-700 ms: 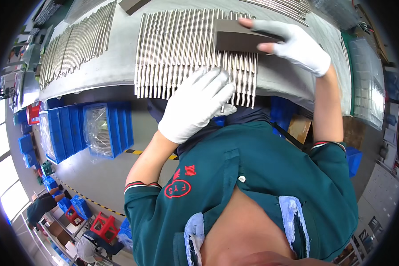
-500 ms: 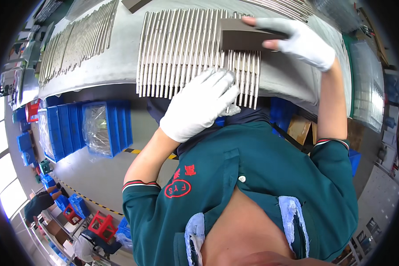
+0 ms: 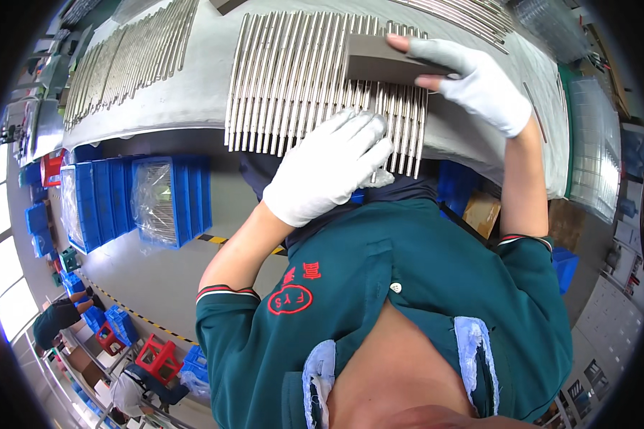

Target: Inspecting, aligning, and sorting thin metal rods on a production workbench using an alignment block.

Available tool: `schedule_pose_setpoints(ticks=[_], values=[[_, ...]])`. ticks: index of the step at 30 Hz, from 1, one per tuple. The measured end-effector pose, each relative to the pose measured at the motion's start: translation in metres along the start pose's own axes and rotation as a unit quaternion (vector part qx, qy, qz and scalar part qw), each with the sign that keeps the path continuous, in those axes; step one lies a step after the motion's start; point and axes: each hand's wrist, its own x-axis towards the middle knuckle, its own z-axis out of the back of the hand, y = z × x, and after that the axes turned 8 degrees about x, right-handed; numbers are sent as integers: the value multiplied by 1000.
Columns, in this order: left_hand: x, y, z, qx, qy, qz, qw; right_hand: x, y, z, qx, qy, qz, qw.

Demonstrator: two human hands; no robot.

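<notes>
A row of shiny metal rods [image 3: 279, 86] lies side by side across the cloth-covered table [image 3: 465, 136], their near ends at the table's front edge. My right hand [image 3: 483, 82], in a white glove with bare thumb and fingertip showing, grips a dark grey-brown rectangular block [image 3: 383, 63]. That block lies across the upper part of the rods on the right side of the row. Over the rods' near ends rests my gloved left hand [image 3: 329, 168], fingers stretched out flat. It covers some rod ends, and its thumb sits low by the edge.
More rods [image 3: 132, 61] lie on the table at the left, and others [image 3: 465, 18] at the far right. Part of another dark block [image 3: 225, 6] shows at the top. Blue crates [image 3: 172, 200] with plastic-wrapped rods stand below left. Two people work in the lower-left background.
My right hand has shifted the block slightly left across the rods, and the block's tilt has changed. My left hand stays on the near ends. The whole view has shifted a little.
</notes>
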Motion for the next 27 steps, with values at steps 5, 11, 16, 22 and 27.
schedule_pose_setpoints(ticks=[5, 11, 16, 22, 27], values=[[-4, 0, 1, 5, -9, 9, 1000, -23, -5, 33, 17, 14, -60, 998], [-2, -1, 2, 15, 33, 11, 999, -1, -8, 42, 130, -238, -50, 961], [11, -15, 7, -22, 87, 29, 996, 66, -39, 24, 437, -94, -101, 889], [28, -16, -14, -37, 72, -5, 997, 91, -67, 23, 439, 2, -92, 894], [24, -17, -14, -50, 58, 17, 997, 80, -41, 18, 344, -51, -102, 932]])
